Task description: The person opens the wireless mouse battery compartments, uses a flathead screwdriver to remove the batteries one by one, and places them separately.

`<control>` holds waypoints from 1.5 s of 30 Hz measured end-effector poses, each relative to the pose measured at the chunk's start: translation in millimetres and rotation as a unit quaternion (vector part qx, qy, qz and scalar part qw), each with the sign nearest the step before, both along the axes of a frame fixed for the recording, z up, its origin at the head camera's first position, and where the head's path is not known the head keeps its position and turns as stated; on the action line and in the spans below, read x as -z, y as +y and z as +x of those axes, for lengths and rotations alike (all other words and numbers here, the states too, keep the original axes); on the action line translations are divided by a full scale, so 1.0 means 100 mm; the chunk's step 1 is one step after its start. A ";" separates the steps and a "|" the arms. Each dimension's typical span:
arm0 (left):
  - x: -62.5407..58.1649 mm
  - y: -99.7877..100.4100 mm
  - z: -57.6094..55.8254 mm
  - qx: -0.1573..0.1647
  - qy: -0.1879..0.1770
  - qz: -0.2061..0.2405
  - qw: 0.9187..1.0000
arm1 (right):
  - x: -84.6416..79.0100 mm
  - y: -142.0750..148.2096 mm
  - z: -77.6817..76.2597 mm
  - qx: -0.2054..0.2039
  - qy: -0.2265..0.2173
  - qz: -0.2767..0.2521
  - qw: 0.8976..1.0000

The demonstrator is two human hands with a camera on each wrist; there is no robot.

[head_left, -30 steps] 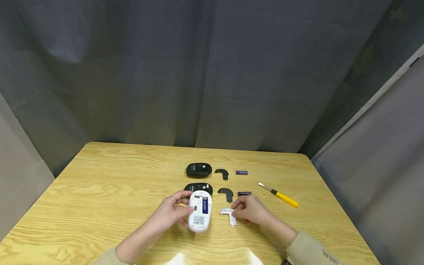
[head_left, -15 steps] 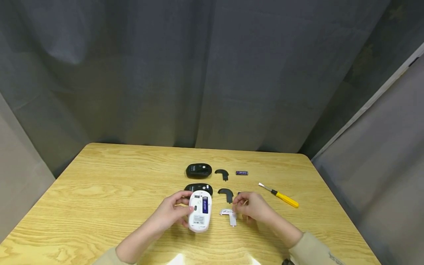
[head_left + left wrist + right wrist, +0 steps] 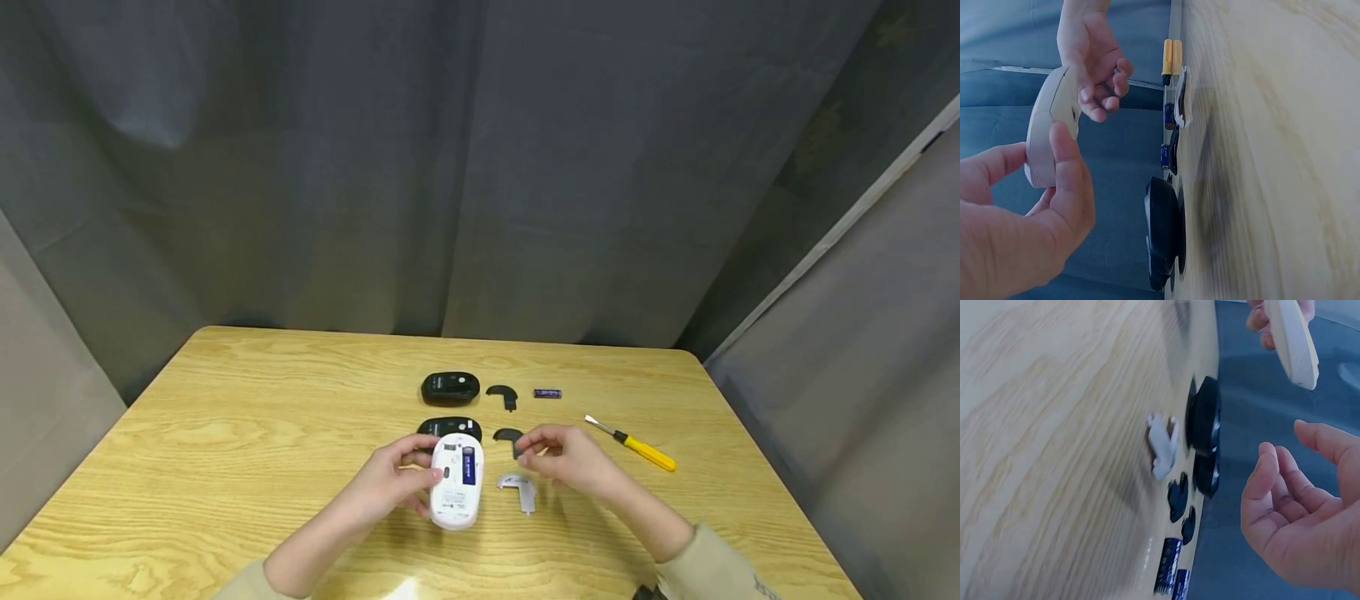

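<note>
My left hand [image 3: 387,482] grips a white computer mouse [image 3: 456,496] by its side above the table. The mouse's underside faces up, and a blue battery [image 3: 468,465] lies in its uncovered slot. To the right of the mouse, my right hand [image 3: 1310,515] hovers with nothing in it, fingers loosely bent and thumb apart. Below that hand lies a white battery cover [image 3: 527,495] on the wood. In the head view its fingertips overlap a black battery cover [image 3: 507,434].
Two black mice, one farther back [image 3: 450,387] and one partly behind the white mouse [image 3: 450,427], lie on the table [image 3: 262,433]. Another black cover [image 3: 504,394] and a loose battery [image 3: 547,393] lie beyond my right hand. A yellow-handled screwdriver [image 3: 647,452] lies at right.
My right hand has lifted off the white cover and moved slightly up and left, leaving that cover on the table. The white mouse has shifted a little to the right in my left hand.
</note>
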State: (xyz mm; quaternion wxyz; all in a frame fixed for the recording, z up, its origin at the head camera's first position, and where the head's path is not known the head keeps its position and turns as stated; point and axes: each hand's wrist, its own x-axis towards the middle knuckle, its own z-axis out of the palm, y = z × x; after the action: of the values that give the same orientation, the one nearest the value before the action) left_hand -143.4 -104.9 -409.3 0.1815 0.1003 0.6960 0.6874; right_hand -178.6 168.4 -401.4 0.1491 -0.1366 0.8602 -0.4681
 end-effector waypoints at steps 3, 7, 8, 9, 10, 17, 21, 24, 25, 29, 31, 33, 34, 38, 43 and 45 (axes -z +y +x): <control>0.00 0.02 0.00 0.004 -0.005 0.002 1.000 | -0.09 -0.05 0.05 -0.004 -0.014 -0.019 1.000; 0.00 0.04 0.00 0.013 -0.005 0.003 1.000 | -0.12 -0.11 0.06 -0.006 -0.021 -0.028 0.999; 0.00 0.05 0.00 0.015 -0.004 0.002 1.000 | -0.10 -0.11 0.05 -0.006 -0.023 -0.030 0.999; 0.00 0.05 0.00 0.017 -0.004 0.000 1.000 | -0.11 -0.13 0.05 -0.008 -0.025 -0.032 0.999; 0.00 0.06 0.00 0.019 -0.004 -0.001 1.000 | -0.12 -0.14 0.06 -0.009 -0.028 -0.035 0.999; -0.02 0.08 0.00 0.035 -0.006 -0.008 0.999 | -0.11 -0.25 0.05 -0.050 -0.036 -0.044 0.997; -0.03 0.08 0.00 0.045 -0.003 -0.012 0.999 | -0.10 -0.30 0.05 -0.065 -0.035 -0.043 0.996; -0.03 0.09 0.00 0.050 -0.003 -0.014 0.999 | -0.11 -0.33 0.05 -0.069 -0.039 -0.044 0.996; -0.03 0.09 0.00 0.052 -0.002 -0.015 0.999 | -0.11 -0.34 0.06 -0.070 -0.039 -0.042 0.996; -0.03 0.08 0.00 0.062 -0.005 -0.025 0.998 | -0.12 -0.38 0.07 -0.072 -0.047 -0.041 0.995; -0.03 0.08 -0.01 0.067 -0.006 -0.031 0.997 | -0.12 -0.40 0.08 -0.072 -0.054 -0.042 0.995; -0.02 0.08 -0.01 0.071 -0.007 -0.034 0.997 | -0.12 -0.41 0.09 -0.072 -0.062 -0.042 0.995; -0.02 0.08 -0.01 0.073 -0.007 -0.035 0.997 | -0.12 -0.41 0.10 -0.073 -0.066 -0.041 0.994; -0.01 0.08 -0.03 0.074 -0.006 -0.043 0.996 | -0.09 -0.42 0.10 -0.085 -0.070 -0.034 0.993; 0.00 0.09 -0.03 0.077 0.000 -0.057 0.995 | -0.08 -0.42 0.10 -0.113 -0.070 -0.028 0.991; -0.01 0.09 -0.03 0.078 0.002 -0.060 0.995 | -0.07 -0.42 0.10 -0.125 -0.071 -0.030 0.989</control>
State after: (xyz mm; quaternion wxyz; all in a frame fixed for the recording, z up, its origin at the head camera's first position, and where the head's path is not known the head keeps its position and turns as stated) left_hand -146.0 -96.1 -408.2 0.2389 0.1448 0.7264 0.6279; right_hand -169.1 126.9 -393.9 0.2625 -0.2138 0.8092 -0.4801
